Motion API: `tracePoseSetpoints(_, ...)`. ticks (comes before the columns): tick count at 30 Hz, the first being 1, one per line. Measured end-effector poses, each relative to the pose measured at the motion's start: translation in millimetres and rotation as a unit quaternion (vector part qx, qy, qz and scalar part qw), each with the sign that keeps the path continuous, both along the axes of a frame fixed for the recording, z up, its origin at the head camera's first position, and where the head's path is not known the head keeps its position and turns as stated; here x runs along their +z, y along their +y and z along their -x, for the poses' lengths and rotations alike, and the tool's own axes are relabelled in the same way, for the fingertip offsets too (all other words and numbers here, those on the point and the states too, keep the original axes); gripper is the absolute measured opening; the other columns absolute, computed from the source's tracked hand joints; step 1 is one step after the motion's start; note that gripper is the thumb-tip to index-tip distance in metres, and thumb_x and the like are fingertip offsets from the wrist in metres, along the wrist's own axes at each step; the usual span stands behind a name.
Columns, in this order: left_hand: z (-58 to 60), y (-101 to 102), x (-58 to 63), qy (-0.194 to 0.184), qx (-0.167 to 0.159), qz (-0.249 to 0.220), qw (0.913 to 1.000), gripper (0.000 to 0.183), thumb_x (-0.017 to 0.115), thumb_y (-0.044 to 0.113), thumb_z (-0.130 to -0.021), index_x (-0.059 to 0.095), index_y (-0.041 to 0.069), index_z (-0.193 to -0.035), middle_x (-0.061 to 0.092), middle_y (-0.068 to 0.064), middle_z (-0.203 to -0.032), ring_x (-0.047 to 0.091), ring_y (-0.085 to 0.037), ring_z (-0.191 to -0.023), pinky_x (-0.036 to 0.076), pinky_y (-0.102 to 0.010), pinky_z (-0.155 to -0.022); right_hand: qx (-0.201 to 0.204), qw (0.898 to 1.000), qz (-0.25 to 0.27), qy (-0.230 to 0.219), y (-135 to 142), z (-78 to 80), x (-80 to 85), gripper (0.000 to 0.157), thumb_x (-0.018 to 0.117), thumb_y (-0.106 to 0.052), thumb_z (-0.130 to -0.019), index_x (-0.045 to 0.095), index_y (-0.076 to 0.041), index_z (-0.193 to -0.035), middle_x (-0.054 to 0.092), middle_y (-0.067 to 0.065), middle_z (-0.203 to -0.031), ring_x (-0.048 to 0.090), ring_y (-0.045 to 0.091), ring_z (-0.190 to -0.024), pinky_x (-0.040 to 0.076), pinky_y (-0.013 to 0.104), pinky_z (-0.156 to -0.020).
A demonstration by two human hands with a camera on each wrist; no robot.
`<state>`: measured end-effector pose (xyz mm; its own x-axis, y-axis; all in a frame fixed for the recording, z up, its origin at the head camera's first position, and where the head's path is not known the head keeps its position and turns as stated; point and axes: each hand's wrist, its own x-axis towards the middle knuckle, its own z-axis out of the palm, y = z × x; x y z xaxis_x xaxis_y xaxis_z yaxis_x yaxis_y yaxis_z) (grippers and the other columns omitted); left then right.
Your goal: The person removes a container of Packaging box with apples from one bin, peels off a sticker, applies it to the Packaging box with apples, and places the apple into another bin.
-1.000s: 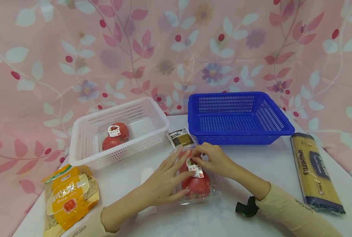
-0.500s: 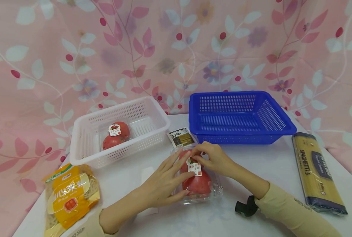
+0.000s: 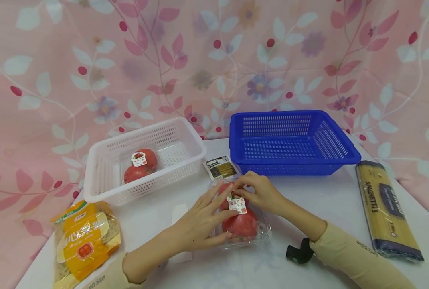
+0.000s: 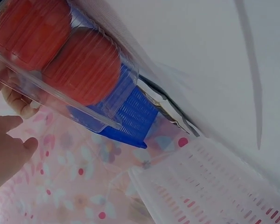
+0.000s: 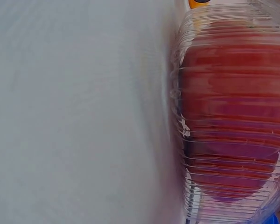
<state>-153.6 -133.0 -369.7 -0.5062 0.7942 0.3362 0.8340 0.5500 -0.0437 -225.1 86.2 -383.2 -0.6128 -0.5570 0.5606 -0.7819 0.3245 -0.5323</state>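
Note:
A clear plastic box [image 3: 262, 233] holding round red tomatoes [image 3: 240, 224] sits on the white table, with a white printed label [image 3: 237, 205] on its lid. My left hand [image 3: 201, 224] rests on the lid from the left, fingers fairly straight and spread. From the right, my right hand [image 3: 261, 194] pinches the label's upper edge between curled thumb and forefinger. The left wrist view catches the box [image 4: 56, 56] from the side, with the left hand [image 4: 7, 147] beside it. Ridged clear wall and red tomatoes [image 5: 233, 107] fill the right of the right wrist view; the right hand's fingertips hardly show there.
A white basket [image 3: 110, 193] with another tomato box stands back left, a blue basket [image 3: 294, 170] back right. Between them lies a small printed packet [image 3: 221, 168]. A yellow food bag [image 3: 82, 241] is at left, a spaghetti pack [image 3: 387, 210] at right. Near the hands lies white paper [image 3: 180, 257].
The label now looks flatter and straighter on the lid, and its print shows more clearly. Both hands have stayed nearly in place.

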Motion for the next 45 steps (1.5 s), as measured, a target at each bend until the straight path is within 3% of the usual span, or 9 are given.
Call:
tracePoseSetpoints(9, -2.1, 1.3, -0.9, -0.002, -0.031, 0.001, 0.9995, 0.045, 0.06, 0.039, -0.085, 0.058, 0.009, -0.119, 0.038, -0.012, -0.142, 0.024, -0.027, -0.135, 0.025, -0.045, -0.105, -0.004, 0.998, -0.055, 0.019, -1.2, 0.4, 2.2, 0.019, 0.071, -0.008, -0.079, 0.069, -0.012, -0.098, 0.066, -0.004, -0.093, 0.053, 0.016, -0.087, 0.05, 0.035, -0.072)
tracePoseSetpoints(15, -6.9, 1.5, 0.8, -0.029, -0.017, 0.035, 0.9988, 0.049, 0.058, 0.036, -0.088, 0.052, 0.006, -0.126, 0.045, -0.011, -0.137, 0.038, -0.021, -0.128, 0.028, -0.043, -0.104, 0.032, 0.991, -0.129, 0.029, 3.7, 0.7, 7.6, 0.021, 0.067, -0.02, -0.084, 0.069, -0.015, -0.104, 0.062, 0.005, -0.114, 0.047, 0.018, -0.102, 0.043, 0.036, -0.083)
tracePoseSetpoints(18, -8.8, 2.4, 2.1, -0.029, -0.013, 0.047, 0.9984, 0.05, 0.059, 0.034, -0.088, 0.05, 0.004, -0.127, 0.046, -0.012, -0.135, 0.041, -0.021, -0.126, 0.029, -0.042, -0.104, 0.031, 0.987, -0.154, 0.028, 5.8, -1.1, 9.9, 0.025, 0.066, -0.024, -0.084, 0.068, -0.016, -0.108, 0.059, 0.009, -0.119, 0.046, 0.022, -0.106, 0.041, 0.041, -0.085)
tracePoseSetpoints(21, -10.8, 3.8, 1.4, 0.0, -0.016, 0.05, 0.9986, 0.049, 0.059, 0.035, -0.088, 0.051, 0.003, -0.125, 0.05, -0.013, -0.131, 0.045, -0.021, -0.123, 0.032, -0.041, -0.102, 0.023, 0.985, -0.169, 0.015, 7.6, -3.1, 10.3, 0.03, 0.066, -0.028, -0.083, 0.067, -0.017, -0.112, 0.056, 0.011, -0.124, 0.044, 0.025, -0.109, 0.039, 0.045, -0.086)
tracePoseSetpoints(25, -13.9, 5.2, -0.7, 0.066, -0.02, 0.047, 0.9965, 0.045, 0.061, 0.035, -0.087, 0.057, 0.004, -0.12, 0.057, -0.011, -0.123, 0.052, -0.02, -0.116, 0.036, -0.039, -0.1, 0.003, 0.984, -0.178, 0.004, 9.3, -5.7, 9.2, 0.034, 0.067, -0.032, -0.083, 0.066, -0.019, -0.114, 0.053, 0.011, -0.128, 0.042, 0.026, -0.111, 0.04, 0.047, -0.087)
tracePoseSetpoints(31, -19.5, 6.2, -3.0, 0.126, -0.013, 0.05, 0.9906, 0.043, 0.063, 0.032, -0.085, 0.06, 0.004, -0.118, 0.061, -0.008, -0.118, 0.055, -0.018, -0.112, 0.037, -0.035, -0.099, -0.025, 0.979, -0.196, 0.042, 8.7, -13.2, 9.8, 0.031, 0.069, -0.031, -0.081, 0.07, -0.015, -0.107, 0.055, 0.008, -0.125, 0.044, 0.021, -0.111, 0.045, 0.039, -0.089)
tracePoseSetpoints(36, -23.9, 7.4, -5.5, 0.154, 0.004, 0.052, 0.9867, 0.043, 0.063, 0.032, -0.085, 0.06, 0.005, -0.119, 0.062, -0.008, -0.116, 0.056, -0.018, -0.111, 0.041, -0.034, -0.095, -0.017, 0.977, -0.204, 0.059, 12.2, -20.1, 11.8, 0.037, 0.069, -0.03, -0.081, 0.068, -0.007, -0.11, 0.057, 0.011, -0.122, 0.049, 0.027, -0.116, 0.043, 0.042, -0.092)
tracePoseSetpoints(41, -27.1, 6.9, -4.6, 0.131, 0.04, 0.04, 0.9898, 0.041, 0.065, 0.032, -0.083, 0.062, 0.009, -0.117, 0.064, -0.004, -0.113, 0.056, -0.016, -0.11, 0.043, -0.035, -0.092, -0.001, 0.978, -0.206, 0.027, 19.4, -26.0, 13.5, 0.041, 0.067, -0.032, -0.082, 0.065, -0.007, -0.115, 0.054, 0.011, -0.128, 0.045, 0.029, -0.121, 0.04, 0.045, -0.094)
tracePoseSetpoints(45, -24.5, 3.7, -2.8, 0.084, 0.062, 0.018, 0.9943, 0.039, 0.064, 0.034, -0.082, 0.065, 0.01, -0.113, 0.064, -0.002, -0.112, 0.056, -0.019, -0.108, 0.043, -0.035, -0.09, -0.002, 0.977, -0.209, 0.04, 23.5, -31.6, 11.1, 0.041, 0.065, -0.033, -0.085, 0.063, -0.01, -0.118, 0.051, 0.012, -0.13, 0.043, 0.029, -0.123, 0.039, 0.046, -0.094)
